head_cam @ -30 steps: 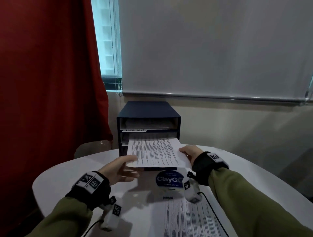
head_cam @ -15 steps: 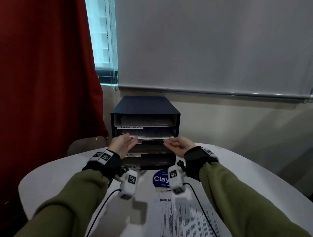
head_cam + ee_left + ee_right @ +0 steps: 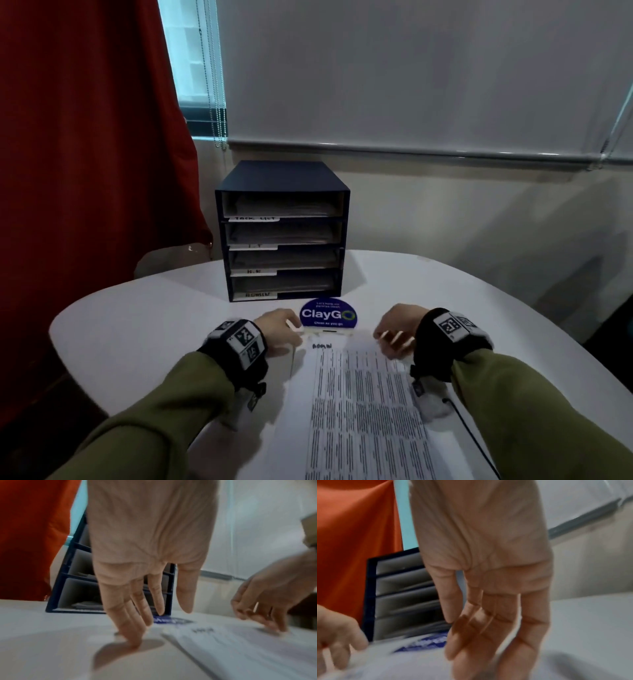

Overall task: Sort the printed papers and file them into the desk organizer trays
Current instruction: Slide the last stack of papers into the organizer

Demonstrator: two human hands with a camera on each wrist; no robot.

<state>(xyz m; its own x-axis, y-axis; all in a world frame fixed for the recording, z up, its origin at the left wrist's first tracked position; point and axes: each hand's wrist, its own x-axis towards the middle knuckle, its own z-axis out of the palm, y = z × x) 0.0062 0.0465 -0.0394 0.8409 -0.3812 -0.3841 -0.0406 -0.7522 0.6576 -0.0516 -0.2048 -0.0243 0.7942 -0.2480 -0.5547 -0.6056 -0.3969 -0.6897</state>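
Note:
A dark blue organizer [image 3: 282,178] with labelled trays stands at the back of the white table [image 3: 137,325]; each tray holds papers. A stack of printed papers [image 3: 363,411] lies in front of me, the top sheet marked "ADMIN" by hand. My left hand [image 3: 282,330] hangs with straight fingers [image 3: 132,641], their tips touching the table just left of the stack's far corner. My right hand [image 3: 394,330] holds nothing, and its fingertips [image 3: 274,628] rest on the stack's far right corner. The right wrist view is blurred and shows the right hand [image 3: 479,635] with fingers extended over the paper.
A round blue "ClayGo" sign [image 3: 328,317] sits between the organizer and the stack. A red curtain [image 3: 85,171] hangs at the left, and a window blind [image 3: 411,85] covers the wall behind. A cable [image 3: 472,438] runs along the stack's right side.
Both hands pushed a printed sheet into the organizer's second tray, let it go and drew back down to the table. They now sit at the far corners of the stack.

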